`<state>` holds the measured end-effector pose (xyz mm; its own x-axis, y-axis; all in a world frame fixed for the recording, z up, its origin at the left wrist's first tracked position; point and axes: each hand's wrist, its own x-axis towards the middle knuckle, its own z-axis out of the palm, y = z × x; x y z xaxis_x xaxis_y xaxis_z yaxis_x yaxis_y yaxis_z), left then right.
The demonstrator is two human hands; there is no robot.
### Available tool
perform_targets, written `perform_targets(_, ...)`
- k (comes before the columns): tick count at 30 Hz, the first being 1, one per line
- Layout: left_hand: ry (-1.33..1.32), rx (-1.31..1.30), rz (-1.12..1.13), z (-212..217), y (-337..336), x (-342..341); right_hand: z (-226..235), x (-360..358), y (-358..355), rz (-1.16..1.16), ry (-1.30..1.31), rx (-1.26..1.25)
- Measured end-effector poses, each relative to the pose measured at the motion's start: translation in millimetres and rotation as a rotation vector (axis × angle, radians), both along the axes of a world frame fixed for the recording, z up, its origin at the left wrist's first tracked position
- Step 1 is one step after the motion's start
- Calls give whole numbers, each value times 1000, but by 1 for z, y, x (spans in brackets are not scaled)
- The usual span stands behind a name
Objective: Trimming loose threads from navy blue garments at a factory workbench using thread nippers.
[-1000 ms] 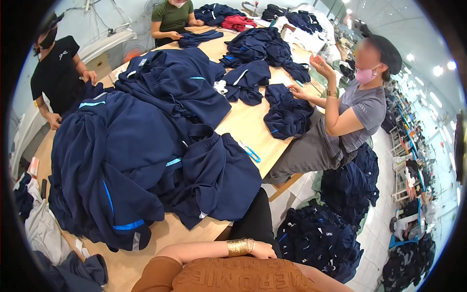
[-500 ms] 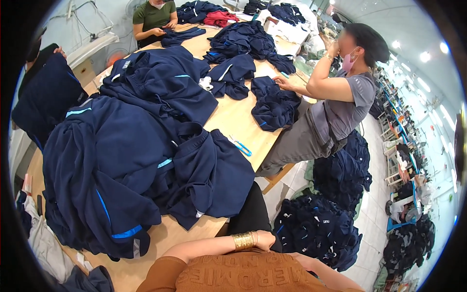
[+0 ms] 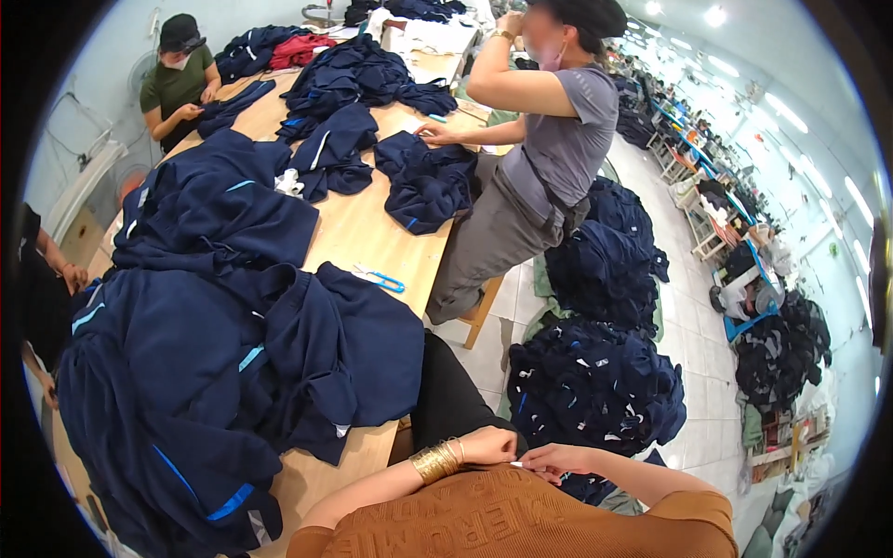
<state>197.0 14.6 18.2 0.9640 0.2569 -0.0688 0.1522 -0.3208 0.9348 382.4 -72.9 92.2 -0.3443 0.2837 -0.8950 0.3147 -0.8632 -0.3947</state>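
Note:
My left hand (image 3: pixel 488 446), with a stack of gold bangles on its wrist, is held close to my chest over my brown ribbed top. Coming in from the right, my right hand (image 3: pixel 558 458) meets its fingertips. Both hands have their fingers curled, and a tiny pale speck shows where they touch; it is too small to identify. Neither hand touches the heap of navy garments (image 3: pixel 214 372) with light-blue trim, which lies on the wooden table (image 3: pixel 372 232) just left of my hands.
Blue-handled snips (image 3: pixel 381 280) lie on the table beyond the heap. A person in a grey shirt (image 3: pixel 549 158) sits at the table's right side. Others work at the far end (image 3: pixel 177 84) and left edge. Navy garment piles (image 3: pixel 595 381) cover the tiled floor to the right.
My right hand has come into view and joined my left in front of my chest. The view has swung, and the person in grey has raised one hand to head height.

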Motion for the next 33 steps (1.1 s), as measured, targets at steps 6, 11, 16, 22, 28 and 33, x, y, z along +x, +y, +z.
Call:
perform_targets(6,303,166,-162,-22,15,3,9,19,0,231,30,-33)
perform_targets(11,136,398,192,1,3,3,-24,-1,-8,307,-143,335)
perform_targets(16,6,449,314,32,2,3,-41,-25,-2,866,-832,1233)
perform_targets(22,56,432,321,28,1,-6,-67,-37,9,975,-1041,1105)
perform_targets(28,103,454,336,29,0,-7,-56,-37,19,1085,-982,1011)
perform_targets(33,-62,9,138,95,30,-63,9,-45,76,1065,-396,487)
